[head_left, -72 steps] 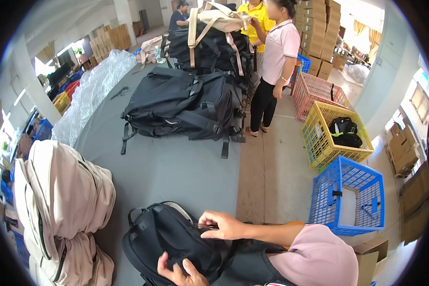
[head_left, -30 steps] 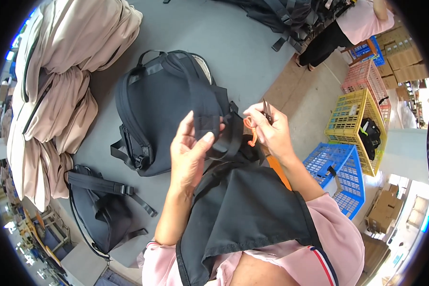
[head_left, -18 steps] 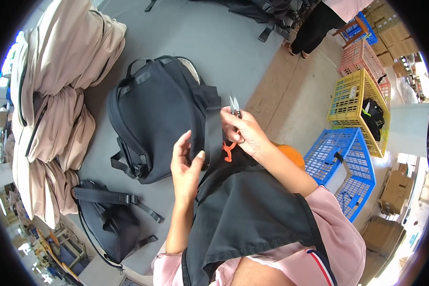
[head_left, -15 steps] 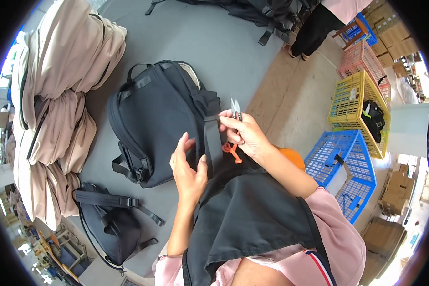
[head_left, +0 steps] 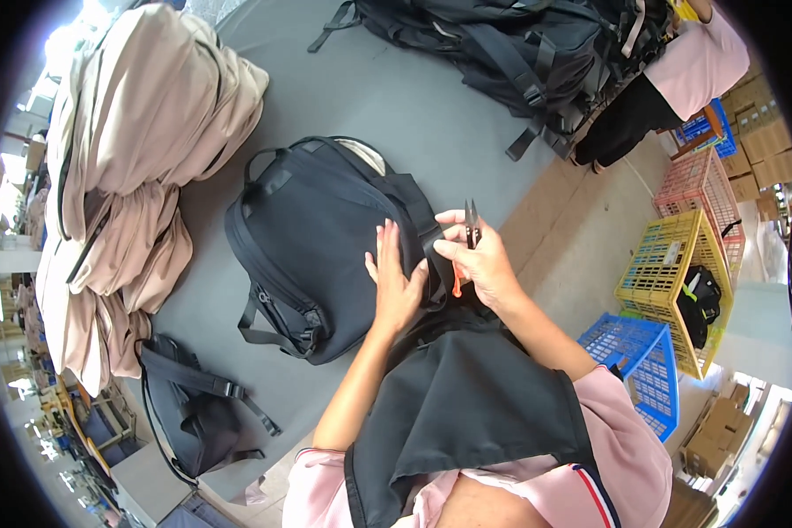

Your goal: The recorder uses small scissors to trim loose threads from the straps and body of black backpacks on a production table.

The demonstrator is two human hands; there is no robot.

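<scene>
The pack (head_left: 304,242) lies on the grey surface (head_left: 405,110), right in front of the person, its top handle turned away from them. The left grip (head_left: 399,295) is released, laid with fingers spread on the right part of the pack's front panel. Pressing lightly there should steady the cloth; those fingertips are best spaced well away from the blades. The right grip, (head_left: 480,260) just beyond the pack's right edge, is clenched around small snips (head_left: 472,222), points up and outward, an orange loop (head_left: 457,283) hanging below. Near the webbing, small turns of the wrist would be safer than broad ones, with the points angled off the fabric.

Left of the pack, beige bags (head_left: 154,106) stand heaped; a small dark bag (head_left: 204,427) sits to its lower left. Past its upper right is a pile of black bags (head_left: 502,53), with a co-worker (head_left: 700,75) in a pink top beside it. Well to the pack's right, on the floor (head_left: 581,233), are blue (head_left: 616,339), yellow (head_left: 656,255) and pink (head_left: 691,180) crates, then cartons (head_left: 770,132).
</scene>
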